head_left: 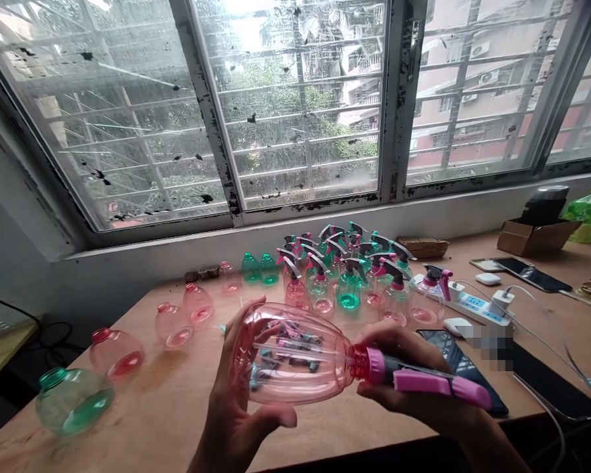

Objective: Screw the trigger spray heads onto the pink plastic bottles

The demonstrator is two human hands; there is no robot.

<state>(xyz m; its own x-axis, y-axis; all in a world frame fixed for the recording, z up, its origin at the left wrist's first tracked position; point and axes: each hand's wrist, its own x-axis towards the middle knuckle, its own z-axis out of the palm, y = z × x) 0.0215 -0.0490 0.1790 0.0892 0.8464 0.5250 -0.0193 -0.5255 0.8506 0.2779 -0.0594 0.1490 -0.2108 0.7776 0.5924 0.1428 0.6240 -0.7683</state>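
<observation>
A clear pink spray bottle (295, 355) lies sideways in the air above the table, its neck pointing right. My left hand (239, 394) is wrapped round its base end, the thumb underneath. At the neck, my right hand (404, 355) grips the pink and black spray head (423, 381), whose collar sits against the bottle's red threaded neck. A thin dip tube runs inside the bottle. Through the clear wall, several loose spray heads (298, 345) show on the table behind it.
Several bottles with spray heads (349, 289) stand grouped by the window. Headless bottles, such as a green one (73, 401), line the left side. A power strip (477, 305), phones (546, 374), cables and a cardboard box (539, 233) occupy the right.
</observation>
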